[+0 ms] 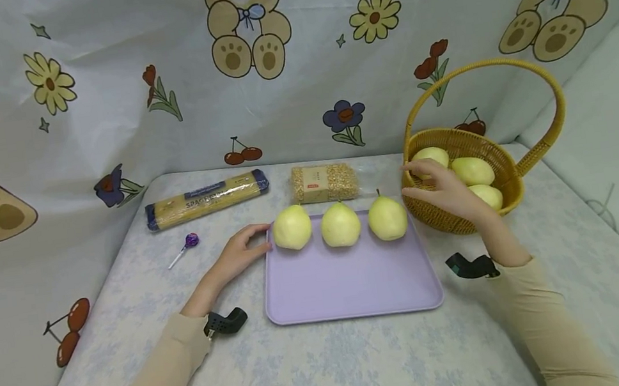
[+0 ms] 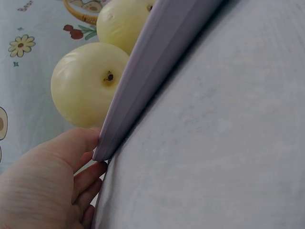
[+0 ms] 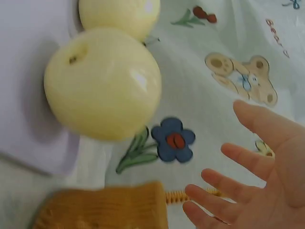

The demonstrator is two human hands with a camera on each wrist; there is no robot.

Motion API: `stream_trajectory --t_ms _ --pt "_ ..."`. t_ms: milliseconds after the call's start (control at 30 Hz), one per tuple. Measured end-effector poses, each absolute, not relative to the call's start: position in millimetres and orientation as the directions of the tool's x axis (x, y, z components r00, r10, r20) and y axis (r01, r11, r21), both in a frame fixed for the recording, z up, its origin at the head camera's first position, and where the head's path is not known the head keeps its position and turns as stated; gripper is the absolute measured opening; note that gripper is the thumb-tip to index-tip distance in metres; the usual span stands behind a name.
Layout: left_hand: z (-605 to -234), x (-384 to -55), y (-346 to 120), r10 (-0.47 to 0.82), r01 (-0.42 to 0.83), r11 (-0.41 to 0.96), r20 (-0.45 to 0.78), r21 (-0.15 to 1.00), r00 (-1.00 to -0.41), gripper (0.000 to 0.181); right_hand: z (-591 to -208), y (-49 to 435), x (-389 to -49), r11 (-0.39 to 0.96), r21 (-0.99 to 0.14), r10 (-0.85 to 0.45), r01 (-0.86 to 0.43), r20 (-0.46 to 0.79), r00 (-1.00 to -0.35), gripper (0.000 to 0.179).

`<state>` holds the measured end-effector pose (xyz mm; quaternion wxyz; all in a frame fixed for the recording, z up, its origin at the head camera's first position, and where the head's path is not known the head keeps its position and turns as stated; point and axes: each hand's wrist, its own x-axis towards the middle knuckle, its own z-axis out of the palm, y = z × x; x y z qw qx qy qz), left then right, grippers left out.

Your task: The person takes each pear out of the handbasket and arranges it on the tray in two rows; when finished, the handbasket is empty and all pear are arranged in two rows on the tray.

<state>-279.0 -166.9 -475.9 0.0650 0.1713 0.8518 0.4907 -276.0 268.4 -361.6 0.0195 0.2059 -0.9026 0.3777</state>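
Note:
Three pale yellow pears stand in a row along the back of a lilac tray: a left pear (image 1: 292, 228), a middle pear (image 1: 340, 224) and a right pear (image 1: 387, 218). With thumb and fingertips my left hand (image 1: 240, 252) touches the tray's (image 1: 350, 291) back left corner; the left wrist view shows the thumb (image 2: 88, 138) at the rim. Nothing is in my right hand (image 1: 445, 189), which hovers at the wicker basket's (image 1: 452, 222) left side with its fingers spread. Inside the basket lie more pears (image 1: 473, 171), partly hidden by that hand.
Behind the tray lie a pack of spaghetti (image 1: 207, 199) and a clear bag of grains (image 1: 324, 183). A purple lollipop (image 1: 191, 240) lies left of my left hand. The basket's tall handle (image 1: 556, 105) arches over it. A patterned curtain (image 1: 319, 37) hangs behind the table.

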Motion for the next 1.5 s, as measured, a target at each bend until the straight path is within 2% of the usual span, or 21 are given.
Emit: stream_trajectory --t_ms 167,333,433,667,933,1500 --pt "-476 -279 -165 0.355 0.221 0.462 0.05 0.859 -0.933 0.053 -353 303 -268 0.701 -0.664 -0.181 -0.259 0.186 -0.966 0.052" --pt "-473 -278 -165 0.353 0.213 0.464 0.042 0.86 -0.935 0.053 -359 332 -260 0.792 -0.585 -0.042 -0.172 0.229 -0.973 0.055" --pt "-472 -277 -165 0.351 0.21 0.464 0.039 0.86 -0.936 0.053 -363 344 -258 0.821 -0.561 0.006 -0.107 0.196 -0.981 0.06" --pt "-472 -275 -164 0.359 0.23 0.461 0.057 0.857 -0.932 0.052 -369 352 -261 0.888 -0.46 0.018 0.01 0.013 -1.0 0.082" --pt "-471 -276 -165 0.362 0.234 0.469 0.056 0.852 -0.93 0.052 -379 353 -267 0.93 -0.364 0.022 0.048 -0.076 -0.997 0.093" --pt "-471 -275 -165 0.358 0.224 0.467 0.048 0.855 -0.932 0.053 -388 351 -267 0.912 -0.41 0.057 -0.007 0.143 -0.988 0.072"
